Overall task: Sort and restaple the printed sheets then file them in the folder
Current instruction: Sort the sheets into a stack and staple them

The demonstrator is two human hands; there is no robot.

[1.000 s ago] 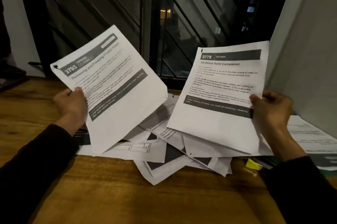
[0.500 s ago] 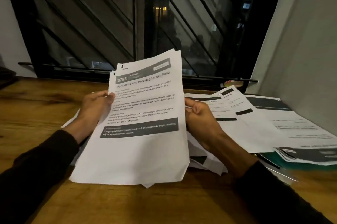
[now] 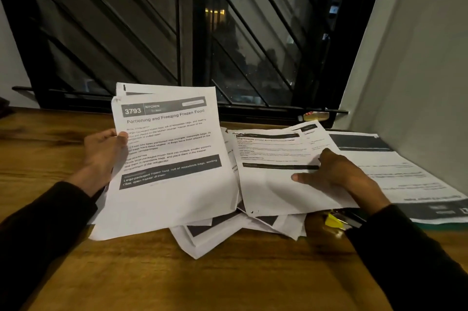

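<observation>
My left hand point(image 3: 106, 151) grips the left edge of a stack of printed sheets point(image 3: 167, 156), topmost headed "3793 Portioning and Freezing Frozen Food", tilted up off the wooden table point(image 3: 177, 283). My right hand point(image 3: 336, 174) lies on another printed sheet point(image 3: 273, 158) to the right, thumb out across the page and fingers curled at its right edge. A loose pile of more sheets point(image 3: 202, 234) lies under both. A green folder edge point(image 3: 440, 225) shows at the right under further papers point(image 3: 395, 171).
A yellow and black object point(image 3: 336, 219), partly hidden by my right sleeve, lies beside the pile. A barred dark window point(image 3: 192, 32) stands behind the table and a pale wall point(image 3: 417, 82) closes the right side. A small object point(image 3: 315, 116) rests on the sill.
My right hand has let go of the 3793 stack and moved right onto another sheet. The left hand alone holds the stack, still tilted up.
</observation>
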